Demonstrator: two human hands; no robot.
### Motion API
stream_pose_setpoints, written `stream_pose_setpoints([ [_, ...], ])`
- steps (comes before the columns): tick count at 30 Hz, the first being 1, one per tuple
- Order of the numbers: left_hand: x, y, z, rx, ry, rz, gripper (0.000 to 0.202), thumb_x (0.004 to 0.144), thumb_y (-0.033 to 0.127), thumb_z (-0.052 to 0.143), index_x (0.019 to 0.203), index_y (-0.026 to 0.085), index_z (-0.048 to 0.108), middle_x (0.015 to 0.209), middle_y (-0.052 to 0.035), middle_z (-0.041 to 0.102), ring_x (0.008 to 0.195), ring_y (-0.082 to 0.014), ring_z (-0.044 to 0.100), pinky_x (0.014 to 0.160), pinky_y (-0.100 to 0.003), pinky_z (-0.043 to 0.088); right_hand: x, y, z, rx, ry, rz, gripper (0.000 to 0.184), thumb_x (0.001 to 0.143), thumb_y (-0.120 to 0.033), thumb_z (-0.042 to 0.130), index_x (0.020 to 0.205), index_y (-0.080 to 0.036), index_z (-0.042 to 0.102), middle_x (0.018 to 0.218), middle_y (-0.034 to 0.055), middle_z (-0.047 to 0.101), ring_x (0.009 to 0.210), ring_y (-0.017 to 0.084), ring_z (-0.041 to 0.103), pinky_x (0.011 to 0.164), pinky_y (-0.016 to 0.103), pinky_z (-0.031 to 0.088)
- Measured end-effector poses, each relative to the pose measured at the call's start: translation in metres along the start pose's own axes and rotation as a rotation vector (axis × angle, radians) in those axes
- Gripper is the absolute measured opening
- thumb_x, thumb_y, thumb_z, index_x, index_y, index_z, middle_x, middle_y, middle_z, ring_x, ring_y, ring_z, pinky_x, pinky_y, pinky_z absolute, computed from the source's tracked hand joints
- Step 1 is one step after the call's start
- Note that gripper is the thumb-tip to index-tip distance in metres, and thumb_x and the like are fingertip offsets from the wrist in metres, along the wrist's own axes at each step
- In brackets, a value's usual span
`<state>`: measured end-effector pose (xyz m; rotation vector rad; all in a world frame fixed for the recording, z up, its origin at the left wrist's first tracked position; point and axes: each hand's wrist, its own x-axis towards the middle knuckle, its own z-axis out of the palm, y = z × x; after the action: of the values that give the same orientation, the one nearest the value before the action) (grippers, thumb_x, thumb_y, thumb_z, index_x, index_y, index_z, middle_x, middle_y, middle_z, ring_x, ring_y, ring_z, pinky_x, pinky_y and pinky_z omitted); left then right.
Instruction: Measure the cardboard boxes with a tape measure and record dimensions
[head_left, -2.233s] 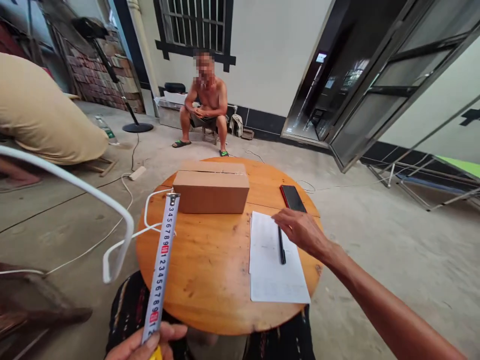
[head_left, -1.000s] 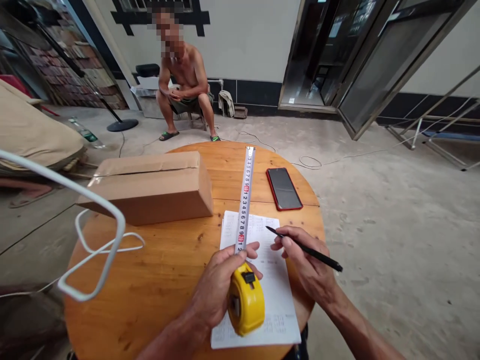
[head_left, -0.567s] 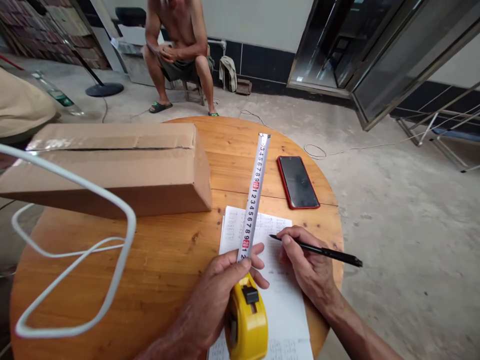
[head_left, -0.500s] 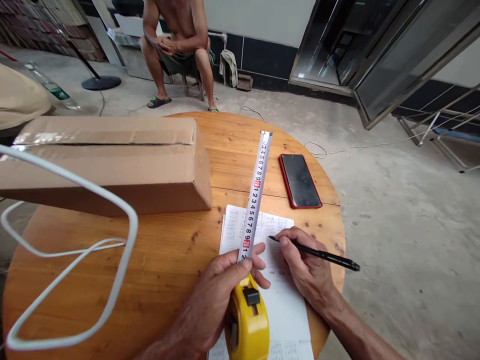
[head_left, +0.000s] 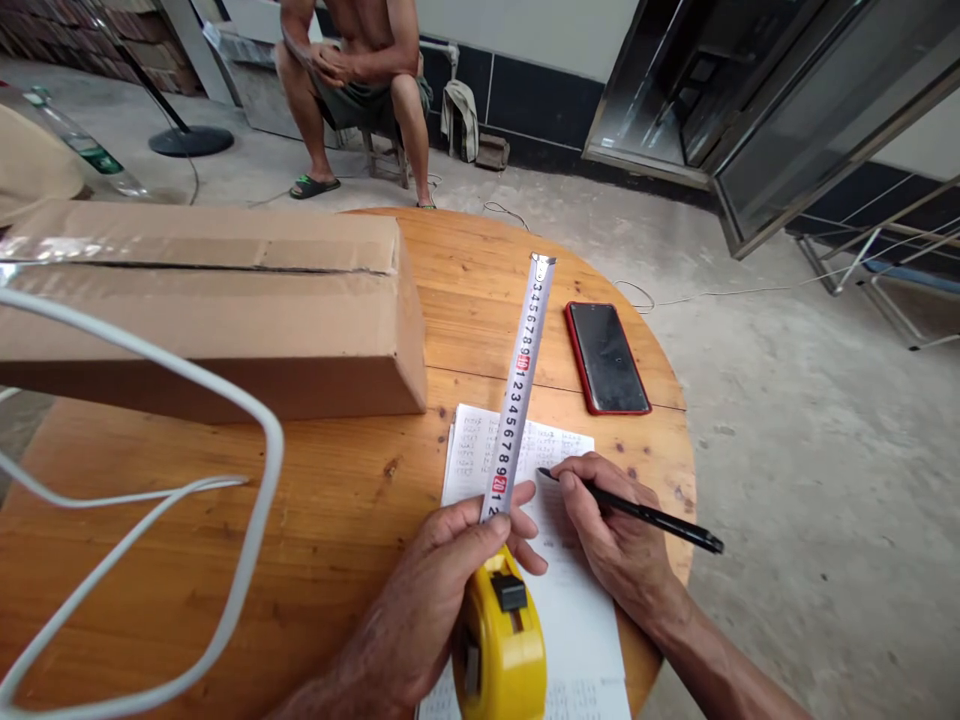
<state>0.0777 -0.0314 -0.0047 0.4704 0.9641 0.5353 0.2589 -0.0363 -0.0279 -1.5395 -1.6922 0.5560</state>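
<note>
A yellow tape measure point(head_left: 517, 655) is in my left hand point(head_left: 442, 580), its case against the palm. My thumb presses on the white blade point(head_left: 517, 390), which sticks out away from me past the 20 mark, its metal hook at the far end. In my right hand point(head_left: 615, 525) a black pen point(head_left: 664, 518) is gripped, its tip close to or on the paper; contact cannot be made out. Under both hands lie white sheets of paper point(head_left: 577, 620) with rows of handwritten figures. My left fingertips show past the blade's right edge.
A closed cardboard box point(head_left: 330, 325) stands on the round wooden table point(head_left: 360, 550). A red-cased phone point(head_left: 609, 358) lies at the right. White cable loops point(head_left: 259, 520) cross the left side. Beyond the table a person point(head_left: 352, 85) sits on a stool.
The view has shifted slightly, so the box, phone and blade sit a little differently in the picture. Both hands keep the same hold on the tape measure and the pen.
</note>
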Motion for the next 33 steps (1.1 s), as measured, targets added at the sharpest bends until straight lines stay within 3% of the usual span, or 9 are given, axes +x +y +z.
stream_pose_setpoints([
  [14,-0.0016,0.001,0.0017,-0.021,0.011,-0.002,0.017,0.085,0.03,0.053,0.08,0.018,0.064,0.082,-0.0073,0.072,0.107,-0.025,0.057,0.078,-0.03,0.038,0.0009,0.0002,0.0003,-0.022,-0.02,-0.03,0.012,0.089,-0.017,0.049,0.087,-0.02,0.061,0.075,-0.0009,0.061,0.066,0.011,0.057,0.062,0.025,0.045],
  [21,-0.0021,0.0012,0.0014,-0.016,-0.009,0.022,0.017,0.085,0.03,0.053,0.077,0.02,0.065,0.077,-0.0068,0.071,0.119,-0.0242,0.049,0.082,-0.029,0.037,0.0012,-0.0007,0.0003,-0.048,-0.033,-0.037,0.013,0.089,-0.017,0.048,0.087,-0.02,0.061,0.072,-0.001,0.06,0.064,0.011,0.056,0.06,0.025,0.044],
  [26,-0.0008,0.0018,0.0009,-0.021,-0.014,0.015,0.018,0.084,0.031,0.054,0.078,0.019,0.065,0.076,-0.0058,0.07,0.1,-0.0246,0.057,0.076,-0.029,0.038,0.0006,-0.0015,-0.0011,-0.031,-0.054,-0.028,0.012,0.089,-0.017,0.049,0.085,-0.02,0.06,0.073,-0.0009,0.061,0.064,0.011,0.056,0.061,0.024,0.044],
  [33,0.0003,0.0015,0.0003,-0.028,-0.032,0.006,0.018,0.085,0.03,0.053,0.079,0.018,0.065,0.08,-0.0065,0.07,0.107,-0.0255,0.056,0.074,-0.028,0.038,-0.0002,-0.0003,-0.0008,-0.022,-0.05,-0.021,0.013,0.089,-0.018,0.049,0.082,-0.02,0.06,0.072,-0.0006,0.061,0.062,0.011,0.056,0.059,0.025,0.045],
])
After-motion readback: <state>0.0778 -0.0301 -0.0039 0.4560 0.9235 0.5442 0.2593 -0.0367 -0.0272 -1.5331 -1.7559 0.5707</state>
